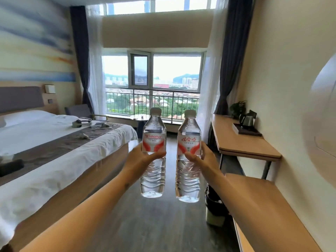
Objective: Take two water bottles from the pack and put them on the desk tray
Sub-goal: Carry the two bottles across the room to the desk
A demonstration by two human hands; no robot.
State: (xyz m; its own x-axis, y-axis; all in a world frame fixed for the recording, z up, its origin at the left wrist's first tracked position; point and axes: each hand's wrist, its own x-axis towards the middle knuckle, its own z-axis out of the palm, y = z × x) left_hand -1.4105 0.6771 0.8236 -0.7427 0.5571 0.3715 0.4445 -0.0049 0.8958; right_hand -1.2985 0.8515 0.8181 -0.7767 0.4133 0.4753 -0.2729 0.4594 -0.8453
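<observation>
I hold two clear water bottles upright in front of me, above the floor. My left hand (pixel 141 157) grips the left bottle (pixel 154 142) around its middle, below the red and white label. My right hand (pixel 203 159) grips the right bottle (pixel 189 142) the same way. Both have white caps and stand side by side, a small gap between them. A dark tray (pixel 251 132) lies on the wooden desk (pixel 241 144) at the right, carrying a kettle (pixel 246 120) and a white box (pixel 236 128). The pack is not in view.
A bed (pixel 54 142) with white linen fills the left. A small round table (pixel 141 118) and a chair (pixel 80 110) stand by the window. A wooden bench (pixel 269 211) runs along the right wall, with a dark bag (pixel 216 206) on the floor beside it. A plant (pixel 237 108) sits behind the kettle.
</observation>
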